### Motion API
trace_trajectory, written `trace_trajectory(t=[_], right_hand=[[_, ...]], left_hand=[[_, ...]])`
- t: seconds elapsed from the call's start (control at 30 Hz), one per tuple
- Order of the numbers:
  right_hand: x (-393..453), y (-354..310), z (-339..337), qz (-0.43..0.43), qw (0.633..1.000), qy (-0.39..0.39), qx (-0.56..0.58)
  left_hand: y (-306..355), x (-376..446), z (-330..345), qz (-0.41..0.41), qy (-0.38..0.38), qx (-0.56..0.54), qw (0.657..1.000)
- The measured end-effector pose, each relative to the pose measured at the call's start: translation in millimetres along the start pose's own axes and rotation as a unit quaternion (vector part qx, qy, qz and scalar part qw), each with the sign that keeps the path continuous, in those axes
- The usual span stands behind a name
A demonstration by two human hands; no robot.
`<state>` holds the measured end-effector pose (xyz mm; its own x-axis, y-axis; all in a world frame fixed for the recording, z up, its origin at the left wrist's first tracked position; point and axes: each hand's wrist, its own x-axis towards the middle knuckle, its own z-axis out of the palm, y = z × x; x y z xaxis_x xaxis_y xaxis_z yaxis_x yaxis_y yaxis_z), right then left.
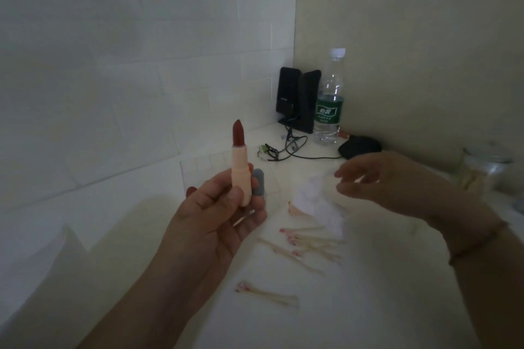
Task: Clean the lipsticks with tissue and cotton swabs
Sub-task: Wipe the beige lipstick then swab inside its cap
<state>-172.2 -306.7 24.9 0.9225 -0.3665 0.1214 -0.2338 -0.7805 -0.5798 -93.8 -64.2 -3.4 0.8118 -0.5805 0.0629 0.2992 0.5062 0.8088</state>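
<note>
Dark-red lipstick (240,167) stands upright above the counter (368,306), gripped low by the left hand (218,224) — the right hand (397,181) hovers, fingers loosely spread, over crumpled tissue (317,207) near used cotton swabs (306,246).

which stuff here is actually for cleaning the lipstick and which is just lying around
For the job:
lipstick, held upright in the left hand
tissue, below the right hand
used cotton swabs
jar of swabs

Lying about:
water bottle
black speakers
cables
dark mouse
</note>
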Motion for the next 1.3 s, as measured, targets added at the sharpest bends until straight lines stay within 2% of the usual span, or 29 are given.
trace_trajectory(t=[0.1,0.17,0.27,0.37,0.43,0.47,0.53,0.6,0.7,0.83,1.03,1.3], right_hand=[[-3.4,1.1,-2.5,-0.041,0.991,-0.121,0.043],[-4.1,1.5,0.3,-0.056,0.987,-0.143,0.039],[-3.1,7.8,-5.1,-0.029,0.995,-0.049,0.076],[-8.5,21.6,-28.1,0.016,0.983,0.104,0.151],[-13.8,36.1,-48.0,0.015,0.976,0.177,0.124],[-16.7,43.3,-56.1,0.01,0.98,0.183,0.078],[-21.7,57.4,-62.9,0.015,0.988,0.144,-0.057],[-24.1,74.9,-54.2,0.032,0.981,0.094,-0.169],[-23.8,101.1,-29.9,0.039,0.963,0.1,-0.245],[-17.1,116.0,-19.8,-0.004,0.938,0.092,-0.335],[-3.6,116.3,-25.1,-0.003,0.94,0.038,-0.338],[-10.8,106.5,-40.2,-0.057,0.957,0.034,-0.283]], left_hand=[[0.9,-1.3,-0.1,-0.003,-0.003,-0.004,1.0],[3.3,-1.3,-0.1,0.002,-0.002,-0.015,1.0],[5.2,-0.5,-2.5,0.014,0.006,-0.013,1.0],[5.5,0.0,-4.4,0.021,0.011,0.004,1.0],[4.3,-0.3,-3.1,0.025,0.006,0.016,1.0],[3.9,-0.7,-2.4,0.024,-0.001,0.016,1.0],[2.8,-1.5,-1.9,0.018,-0.012,0.019,1.0],[1.0,-1.7,-2.7,0.012,-0.018,0.032,0.999],[-1.8,-0.8,-3.9,0.014,-0.021,0.053,0.998],[-1.3,-0.8,-4.3,0.02,-0.027,0.063,0.997],[-1.8,0.7,-6.6,0.016,-0.02,0.063,0.998],[-1.7,2.9,-8.0,0.016,-0.02,0.056,0.998]])
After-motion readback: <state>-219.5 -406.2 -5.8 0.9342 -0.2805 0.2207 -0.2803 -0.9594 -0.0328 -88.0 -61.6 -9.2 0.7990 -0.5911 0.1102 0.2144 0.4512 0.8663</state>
